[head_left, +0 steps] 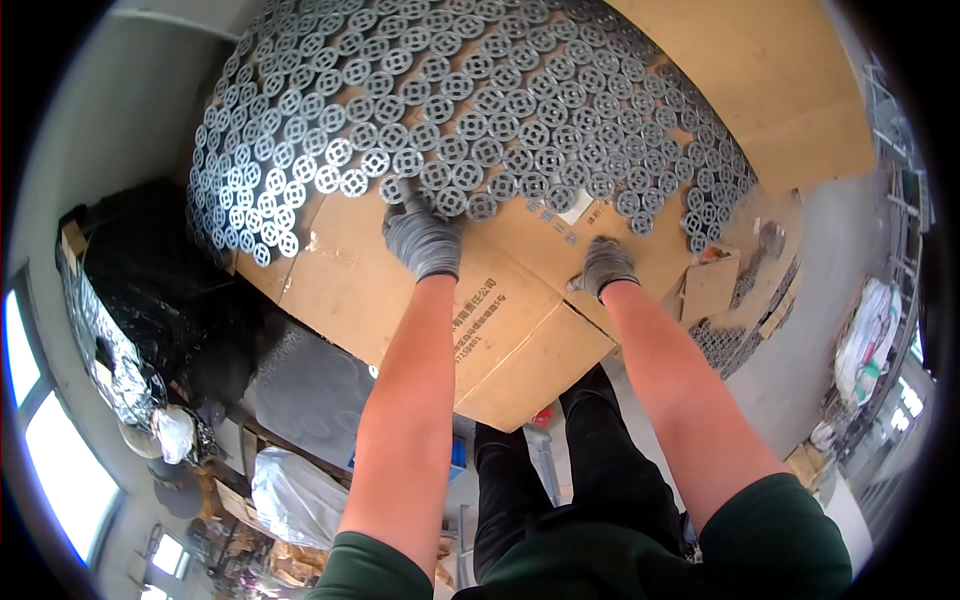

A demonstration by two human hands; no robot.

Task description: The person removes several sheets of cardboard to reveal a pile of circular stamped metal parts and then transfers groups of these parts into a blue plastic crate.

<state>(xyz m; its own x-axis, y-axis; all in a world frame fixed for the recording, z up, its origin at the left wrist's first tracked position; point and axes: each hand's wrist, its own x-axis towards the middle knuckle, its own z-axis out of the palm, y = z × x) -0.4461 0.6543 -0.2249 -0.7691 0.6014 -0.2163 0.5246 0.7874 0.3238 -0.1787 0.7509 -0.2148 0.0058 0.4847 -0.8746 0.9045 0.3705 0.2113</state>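
Observation:
Many round grey metal discs with slotted openings [470, 122] lie flat, side by side, over a large cardboard sheet [380, 310]. My left hand [423, 240], in a grey knit glove, reaches to the near edge of the discs. Its index finger stretches out and touches a disc there; the other fingers are partly hidden under the hand. On bare cardboard to the right rests my gloved right hand [606, 265], thumb apart from the fingers and nothing visible in it. It lies just short of the discs' near edge.
A small cardboard box [710, 285] stands at the right, beside more metal pieces [720, 345]. Another large cardboard panel [770, 90] is at the far right. Black sheeting [160, 280] and a dark grey mat [310, 385] lie left. My legs [620, 460] stand against the near edge.

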